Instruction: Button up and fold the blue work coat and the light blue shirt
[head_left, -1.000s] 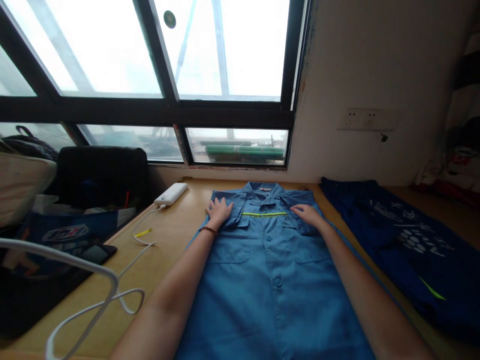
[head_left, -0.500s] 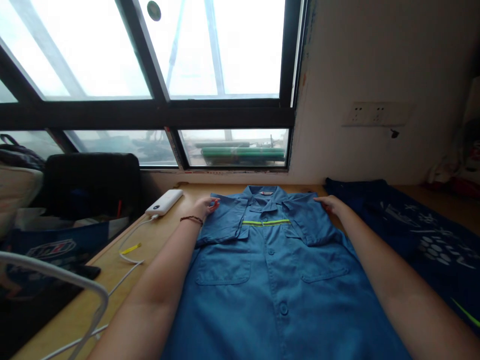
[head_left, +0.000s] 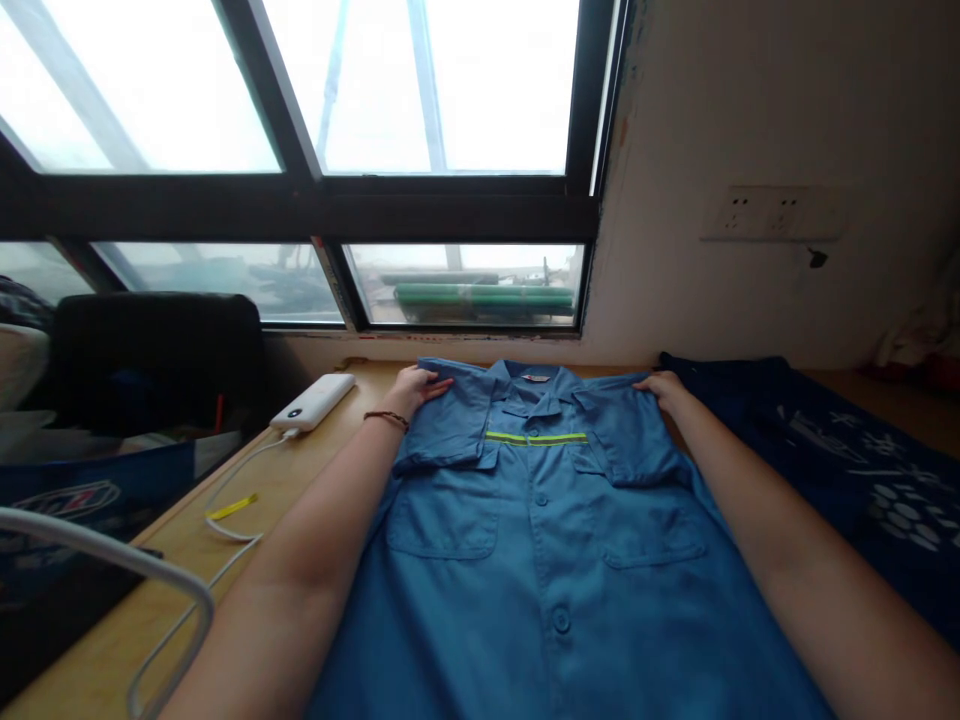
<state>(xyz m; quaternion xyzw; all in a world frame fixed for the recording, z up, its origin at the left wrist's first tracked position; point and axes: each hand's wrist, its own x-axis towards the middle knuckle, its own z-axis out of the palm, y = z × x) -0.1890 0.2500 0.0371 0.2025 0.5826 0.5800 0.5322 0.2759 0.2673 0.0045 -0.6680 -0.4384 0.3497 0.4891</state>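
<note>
A blue short-sleeved work shirt [head_left: 517, 520] lies front up on the wooden table, collar towards the window, with a yellow-green stripe across the chest and buttons down the middle. Both sleeves are turned inward over the front. My left hand [head_left: 421, 388] pinches the shirt at its left shoulder edge, thumb and fingers partly visible, a braided bracelet at the wrist. At the opposite shoulder, my right hand [head_left: 660, 386] is closed on the cloth. The shirt's lower end runs out of view at the bottom.
A white power bank [head_left: 313, 402] with a white cable [head_left: 234, 538] and yellow tag lies on the table [head_left: 262, 470] at left. Dark blue printed cloth [head_left: 847, 450] spreads at right. Beyond are a black chair back [head_left: 154, 360], window and wall sockets [head_left: 784, 213].
Both hands keep hold of the shirt; its left shoulder edge is raised slightly and the left fingers now lie further over it. The camera view has shifted a little.
</note>
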